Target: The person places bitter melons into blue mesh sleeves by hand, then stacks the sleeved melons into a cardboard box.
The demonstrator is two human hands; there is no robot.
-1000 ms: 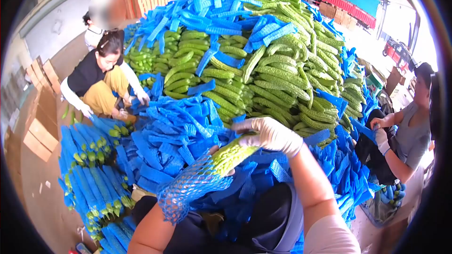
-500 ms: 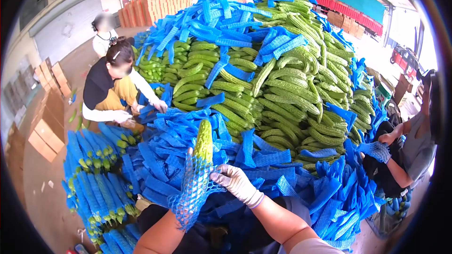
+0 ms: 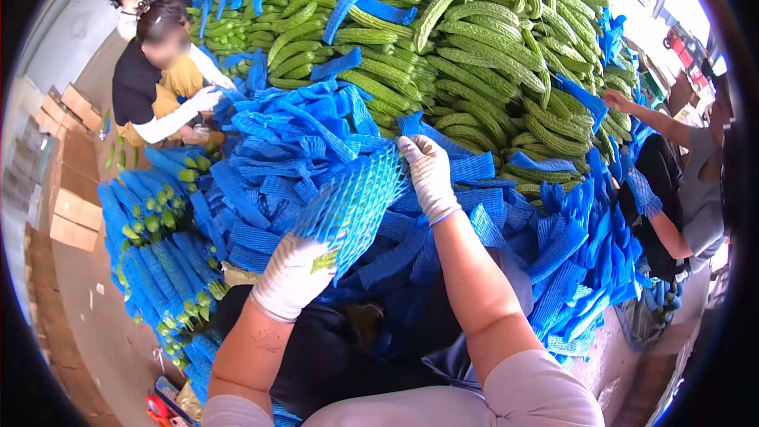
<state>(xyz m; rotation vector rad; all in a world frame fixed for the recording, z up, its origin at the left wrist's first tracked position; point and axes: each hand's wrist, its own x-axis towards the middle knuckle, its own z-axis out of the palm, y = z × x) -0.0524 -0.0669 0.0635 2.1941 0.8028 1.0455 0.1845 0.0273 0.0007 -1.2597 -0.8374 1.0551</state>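
Observation:
A green bitter gourd inside a blue foam net sleeve (image 3: 356, 202) is held between my two gloved hands. My left hand (image 3: 296, 269) is closed round its lower end, where some green shows. At the sleeve's upper right end my right hand (image 3: 427, 170) pinches the stretched net. Beneath and beyond lies a heap of loose blue net sleeves (image 3: 277, 134). Behind it rises a big pile of bare green gourds (image 3: 482, 47). To the left are stacked rows of sleeved gourds (image 3: 162, 273).
A co-worker in a black top (image 3: 142, 79) crouches at the left, another person behind. At the right sits a person in grey (image 3: 700, 182) wearing a blue net on one forearm. Cardboard boxes (image 3: 77, 198) stand far left; red-handled scissors (image 3: 158, 409) lie lower left.
The net now covers the gourd, which has tipped to the right. My left hand has come out of the net; my right hand has moved up. The view has tilted down. The right co-worker reaches to the pile.

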